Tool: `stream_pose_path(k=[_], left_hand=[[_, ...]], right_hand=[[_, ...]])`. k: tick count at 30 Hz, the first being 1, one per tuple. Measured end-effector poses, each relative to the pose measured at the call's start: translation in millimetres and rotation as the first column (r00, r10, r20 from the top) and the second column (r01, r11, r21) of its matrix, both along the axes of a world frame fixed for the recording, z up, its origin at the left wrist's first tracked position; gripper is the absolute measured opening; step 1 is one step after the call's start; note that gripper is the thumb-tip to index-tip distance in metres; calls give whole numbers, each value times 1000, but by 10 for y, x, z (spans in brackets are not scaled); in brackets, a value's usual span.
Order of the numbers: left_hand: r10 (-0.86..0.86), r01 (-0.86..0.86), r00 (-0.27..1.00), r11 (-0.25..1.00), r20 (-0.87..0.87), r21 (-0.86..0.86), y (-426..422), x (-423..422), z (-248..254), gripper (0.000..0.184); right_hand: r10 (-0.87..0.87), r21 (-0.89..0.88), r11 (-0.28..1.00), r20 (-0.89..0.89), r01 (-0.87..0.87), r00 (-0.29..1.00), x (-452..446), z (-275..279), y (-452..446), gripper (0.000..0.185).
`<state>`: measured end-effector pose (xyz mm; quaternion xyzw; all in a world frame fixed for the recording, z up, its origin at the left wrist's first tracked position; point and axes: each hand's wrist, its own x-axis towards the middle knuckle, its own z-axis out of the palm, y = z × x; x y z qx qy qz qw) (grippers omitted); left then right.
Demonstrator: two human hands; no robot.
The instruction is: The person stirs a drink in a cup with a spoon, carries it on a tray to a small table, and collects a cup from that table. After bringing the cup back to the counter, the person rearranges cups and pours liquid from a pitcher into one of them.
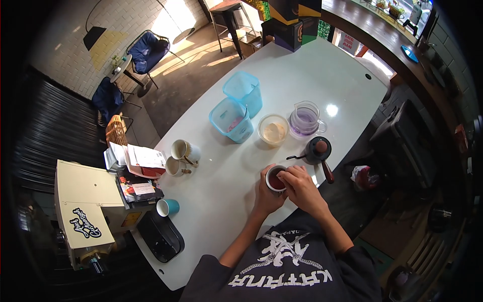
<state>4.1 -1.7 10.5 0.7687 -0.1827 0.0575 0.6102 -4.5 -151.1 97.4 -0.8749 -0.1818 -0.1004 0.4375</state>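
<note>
A white cup point(273, 181) with dark reddish liquid inside stands at the near side of the white table. My left hand point(267, 195) is wrapped around its outside. Over the cup's right rim, my right hand point(303, 187) has its fingers pinched together, the tips inside the opening; whatever they hold is hidden. Just beyond that hand is a black gooseneck kettle point(318, 150) with a wooden handle. A glass bowl point(273, 131) of pale beige contents and a glass jug point(304, 121) with a purple tint stand farther back.
Two light-blue plastic containers point(230, 121) sit at the table's middle back. To the left are two pale mugs point(182, 153), a teal cup point(168, 207), a black tray point(160, 235) and a cream machine point(90, 201). Dark boxes point(289, 30) stand at the far end.
</note>
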Motion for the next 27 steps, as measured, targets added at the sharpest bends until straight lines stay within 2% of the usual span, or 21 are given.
stream_pose_path(k=[3, 9, 12, 14, 21, 23, 27], left_hand=[[-6, 5, 1000, 1000, -20, -30, -1, -7, 19, 84], [-1, 1, 1000, 1000, -31, -8, -1, -17, -1, 82], [-15, 14, 999, 999, -46, -33, -3, -22, -21, 80], [-50, 45, 993, 998, -103, -48, 6, -32, -10, 80], [-17, 13, 998, 997, -61, -70, -14, -25, -61, 81], [-22, 14, 995, 997, -94, -82, -8, -34, -66, 80], [-22, 18, 997, 999, -74, -48, 5, -31, -89, 81]], right_hand=[[35, -32, 999, -45, -37, 998, -1, 19, -34, 27], [-35, -93, 995, -32, 32, 999, 38, 76, -82, 26], [-69, -10, 998, -22, 69, 997, 70, 32, -56, 16], [-45, 30, 998, -35, 46, 998, 73, -26, -26, 16], [104, -13, 994, -85, -105, 991, 45, 42, -26, 18], [80, -76, 993, -88, -87, 993, 41, 90, -58, 19], [12, -92, 996, -58, -17, 998, 84, 76, -106, 18]])
